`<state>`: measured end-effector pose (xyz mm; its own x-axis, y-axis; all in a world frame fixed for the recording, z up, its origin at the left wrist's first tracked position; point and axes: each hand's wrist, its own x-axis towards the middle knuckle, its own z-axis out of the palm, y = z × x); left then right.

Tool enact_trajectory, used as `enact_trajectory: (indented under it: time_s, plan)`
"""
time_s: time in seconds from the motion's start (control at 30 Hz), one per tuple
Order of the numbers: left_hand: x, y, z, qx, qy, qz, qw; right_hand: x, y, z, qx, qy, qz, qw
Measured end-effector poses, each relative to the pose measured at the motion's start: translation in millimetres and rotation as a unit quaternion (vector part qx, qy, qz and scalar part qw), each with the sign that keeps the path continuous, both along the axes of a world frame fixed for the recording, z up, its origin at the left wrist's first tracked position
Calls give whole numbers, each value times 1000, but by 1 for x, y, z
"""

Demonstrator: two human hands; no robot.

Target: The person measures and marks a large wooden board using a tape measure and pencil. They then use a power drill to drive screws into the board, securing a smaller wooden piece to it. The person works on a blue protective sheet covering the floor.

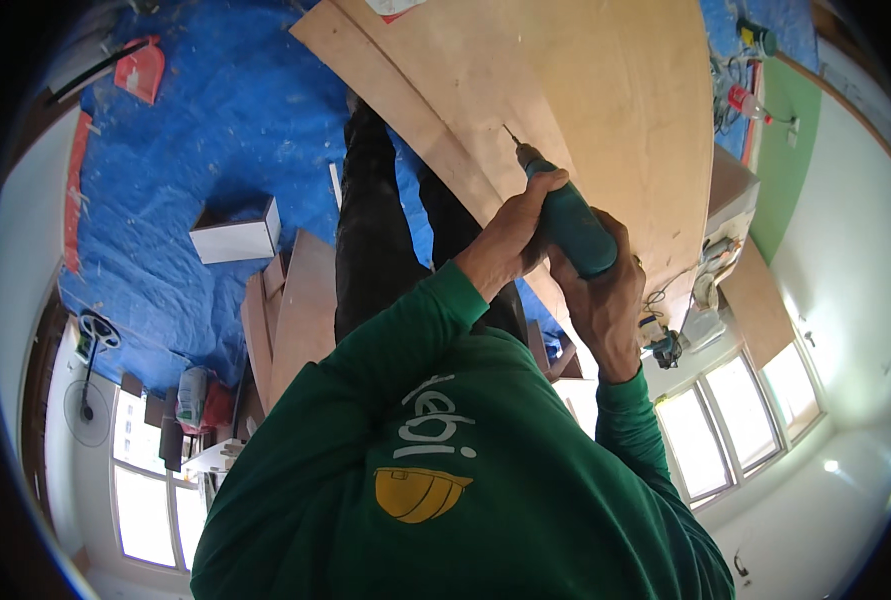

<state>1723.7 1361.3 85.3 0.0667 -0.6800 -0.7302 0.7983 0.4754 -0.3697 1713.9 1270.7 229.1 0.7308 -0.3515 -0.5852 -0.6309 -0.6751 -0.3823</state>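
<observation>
Both my hands are on a teal power drill (573,232) held over a large plywood sheet (625,90). My left hand (510,235) is closed around the drill's front part, just behind the chuck, with the thumb along its top. Around the rear of the drill wraps my right hand (603,295); the drill's handle is hidden beneath. A thin bit (511,134) points forward and left, its tip close to the wood; I cannot tell whether it touches. Along the sheet's left side lies a narrower wooden strip (405,90).
Blue sheeting (235,130) covers the floor at left, with a white-sided box (235,238) and a red dustpan (141,72) on it. Wooden boards (300,290) lie by my legs. Cables, a bottle (747,102) and another power tool (665,348) are at right.
</observation>
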Motion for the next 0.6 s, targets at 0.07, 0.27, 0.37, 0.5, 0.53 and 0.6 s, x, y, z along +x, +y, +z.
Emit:
enact_trajectory:
  time_s: [0.07, 0.27, 0.37, 0.5, 0.53, 0.6]
  plan:
    - [1, -1, -1, -3, 1, 6, 1000, -2, -2, -2, 6, -12, 6, 1000]
    - [-3, 1, -9, -23, -10, 0, 1000, 3, 1, -2, 2, -4, -4, 1000]
    - [-1, 1, -5, -12, -11, -1, 1000, 1, 0, -4, -3, -7, 3, 1000]
    - [0, 2, -9, -18, -3, 2, 1000, 3, 3, -7, -18, 5, 5, 1000]
    - [0, 2, -11, -25, -3, 6, 1000, 3, 4, -8, -16, 5, 0, 1000]
    - [-1, 2, -13, -24, -7, 12, 1000, 4, 3, -9, -13, 3, 3, 1000]
